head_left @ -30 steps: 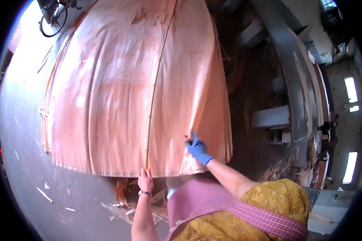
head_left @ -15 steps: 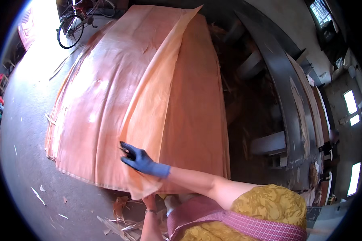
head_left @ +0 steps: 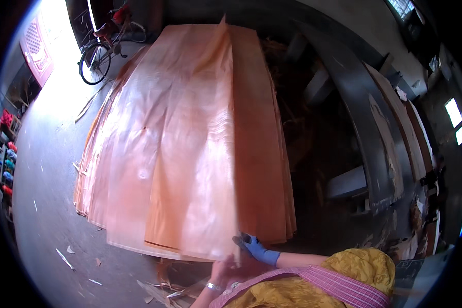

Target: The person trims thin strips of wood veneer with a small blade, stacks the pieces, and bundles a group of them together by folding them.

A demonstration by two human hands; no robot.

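A tall stack of large, thin reddish-tan wood veneer sheets [head_left: 262, 169] lies in front of me. The loose top veneer sheet [head_left: 205, 205] is wavy and partly raised, its right edge running from the far end to my hands. At its near right corner my right hand [head_left: 257, 250], in a blue glove with dark fingertips, has its fingers curled at the edge. My left hand [head_left: 226, 271], bare with a bracelet at the wrist, is closed on the near edge just left of it; motion blurs its fingers.
Left of the stack, a bicycle [head_left: 95, 62] stands on the grey floor [head_left: 46, 190] near a bright doorway. Veneer scraps [head_left: 161, 292] litter the floor by my feet. To the right, a long dark panel [head_left: 351, 97] slants beside pale supports [head_left: 346, 182].
My right hand has moved right and closer to me, bringing the veneer sheet's edge over to the right. My left hand has shifted right along the near edge. The view has tilted slightly.
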